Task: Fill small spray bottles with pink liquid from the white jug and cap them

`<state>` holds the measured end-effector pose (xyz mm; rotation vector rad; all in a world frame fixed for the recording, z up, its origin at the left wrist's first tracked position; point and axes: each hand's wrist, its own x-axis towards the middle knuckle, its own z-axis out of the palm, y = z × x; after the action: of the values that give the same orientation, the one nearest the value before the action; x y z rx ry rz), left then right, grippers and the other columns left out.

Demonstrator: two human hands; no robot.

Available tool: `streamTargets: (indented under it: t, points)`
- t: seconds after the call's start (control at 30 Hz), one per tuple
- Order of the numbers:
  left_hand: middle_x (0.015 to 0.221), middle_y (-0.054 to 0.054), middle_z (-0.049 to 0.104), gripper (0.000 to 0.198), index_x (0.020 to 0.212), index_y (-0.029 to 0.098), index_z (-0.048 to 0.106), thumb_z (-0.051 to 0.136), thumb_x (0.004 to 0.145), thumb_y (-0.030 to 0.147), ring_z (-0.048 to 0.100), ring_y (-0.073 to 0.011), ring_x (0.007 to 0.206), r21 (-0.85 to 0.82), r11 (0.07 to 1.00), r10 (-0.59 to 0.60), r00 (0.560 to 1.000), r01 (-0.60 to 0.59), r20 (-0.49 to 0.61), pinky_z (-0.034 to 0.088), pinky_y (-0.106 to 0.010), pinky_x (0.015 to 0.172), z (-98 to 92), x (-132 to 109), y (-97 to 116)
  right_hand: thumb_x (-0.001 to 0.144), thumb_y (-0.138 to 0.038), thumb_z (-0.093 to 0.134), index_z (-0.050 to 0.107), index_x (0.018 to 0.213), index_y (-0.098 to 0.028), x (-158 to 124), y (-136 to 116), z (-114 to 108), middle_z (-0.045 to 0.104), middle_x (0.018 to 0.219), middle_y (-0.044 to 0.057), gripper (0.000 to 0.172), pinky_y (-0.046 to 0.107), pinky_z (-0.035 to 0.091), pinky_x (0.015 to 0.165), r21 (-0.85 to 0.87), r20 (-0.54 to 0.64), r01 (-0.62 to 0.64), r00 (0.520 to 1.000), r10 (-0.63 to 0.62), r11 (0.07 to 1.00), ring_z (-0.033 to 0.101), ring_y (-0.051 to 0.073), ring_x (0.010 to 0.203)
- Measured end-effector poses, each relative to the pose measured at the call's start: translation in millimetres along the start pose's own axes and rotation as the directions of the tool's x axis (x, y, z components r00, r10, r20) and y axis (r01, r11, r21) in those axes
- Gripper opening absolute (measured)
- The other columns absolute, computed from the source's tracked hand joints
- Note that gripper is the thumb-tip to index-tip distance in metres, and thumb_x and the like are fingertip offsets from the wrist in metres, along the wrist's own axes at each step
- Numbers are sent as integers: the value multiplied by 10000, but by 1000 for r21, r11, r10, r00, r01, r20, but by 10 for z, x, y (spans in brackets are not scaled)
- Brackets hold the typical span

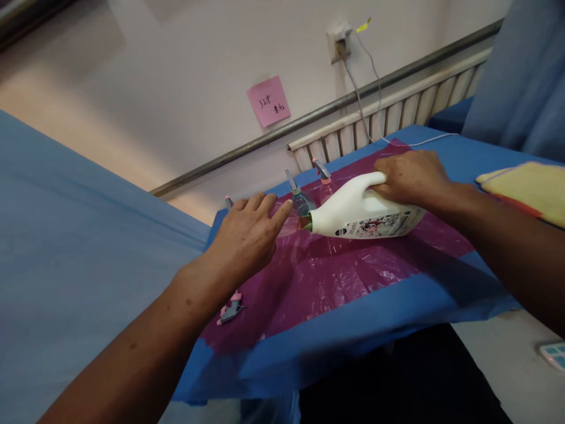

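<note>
My right hand [404, 176] grips the handle of a large white jug [339, 206] with a printed label. The jug lies tilted on its side, its green-lined mouth facing left. Close to that mouth, my left hand [253, 229] is closed around a clear pink bottle [289, 224], mostly hidden behind the thumb and fingers. Just beyond stand a blue-green spray bottle [302, 203] and a pink-collared spray bottle [325, 185]. A loose grey and pink spray head [231, 309] lies below my left wrist.
A purple plastic sheet [344, 282] covers part of the blue-draped table [309, 341]. A yellow cloth [525, 188] is at the right. Behind are a radiator [397, 115], a wall socket [339, 44] with a white cable, and a pink note [268, 101]. A blue curtain [79, 247] hangs left.
</note>
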<state>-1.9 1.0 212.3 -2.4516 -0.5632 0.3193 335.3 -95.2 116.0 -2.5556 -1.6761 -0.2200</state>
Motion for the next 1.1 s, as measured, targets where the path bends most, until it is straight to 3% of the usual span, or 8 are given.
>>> streamTargets:
  t: [0.33,0.67,0.87,1.1]
  points:
    - [1604,-194,643,724,1690,232,544,653,987,98,598,-410,1477,23,997,77,993,-76,-90,526,-535,1131,-49,52,-37,1038,-573,580,816,1238,-244,-16,30,-10,839,1145,150,452,394,333,760,35,-6,-9,1000,9,999,711,334,946]
    - [1655,-180,614,695,1702,244,528,579,1030,78,559,-400,1538,76,992,110,989,-102,-103,500,-534,1179,-158,98,-20,1032,-585,561,827,1255,-248,-19,59,-5,839,1129,138,484,390,303,755,53,-5,-28,1000,28,998,689,307,919]
    - [1687,-161,603,780,1732,310,502,625,996,82,523,-414,1587,-14,997,72,993,-74,-95,475,-585,1237,-165,86,-19,1029,-591,551,830,1268,-229,-26,89,8,833,1109,146,516,393,318,760,59,-28,-14,999,15,998,671,307,898]
    - [1740,-189,558,781,1733,269,506,675,986,117,527,-452,1585,-97,994,-51,995,42,-90,500,-627,1229,-116,14,1,1030,-627,570,811,1238,-207,-15,183,83,845,1148,166,527,384,285,743,61,-37,-37,999,39,997,703,307,936]
